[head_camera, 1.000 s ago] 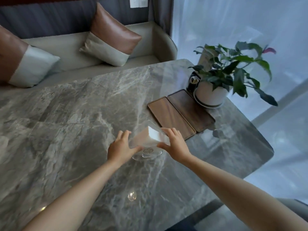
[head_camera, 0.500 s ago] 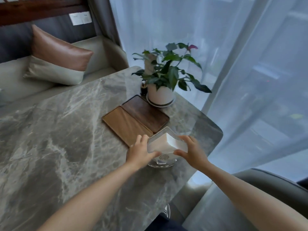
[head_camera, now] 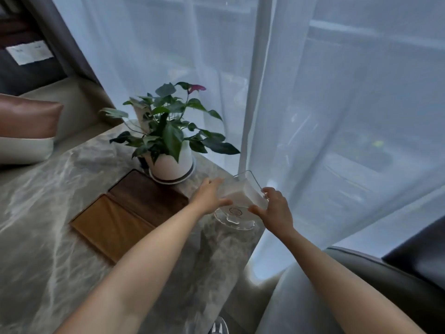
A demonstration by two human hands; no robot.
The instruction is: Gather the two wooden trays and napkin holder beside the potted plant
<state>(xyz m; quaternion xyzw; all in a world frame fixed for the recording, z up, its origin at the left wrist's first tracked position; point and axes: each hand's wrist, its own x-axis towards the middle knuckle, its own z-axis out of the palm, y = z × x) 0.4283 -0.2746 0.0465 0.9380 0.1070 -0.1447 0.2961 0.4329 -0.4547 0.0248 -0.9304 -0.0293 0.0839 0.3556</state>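
Observation:
A clear napkin holder (head_camera: pixel 243 201) with white napkins and a round glass base sits near the marble table's right edge, in front and to the right of the potted plant (head_camera: pixel 171 145). My left hand (head_camera: pixel 209 196) grips its left side and my right hand (head_camera: pixel 274 208) grips its right side. Two wooden trays lie side by side to the left of the holder: a dark one (head_camera: pixel 147 196) next to the plant's white pot and a lighter one (head_camera: pixel 110 225) nearer me.
The grey marble table (head_camera: pixel 48 237) ends just right of the holder, where a sheer white curtain (head_camera: pixel 313 116) hangs. A sofa with a brown and cream cushion (head_camera: pixel 26 124) stands at the left. A grey chair back (head_camera: pixel 361 280) is at lower right.
Both hands have carried the napkin holder to the right, past the trays, toward the table's corner beside the plant. The camera has swung right toward the curtain.

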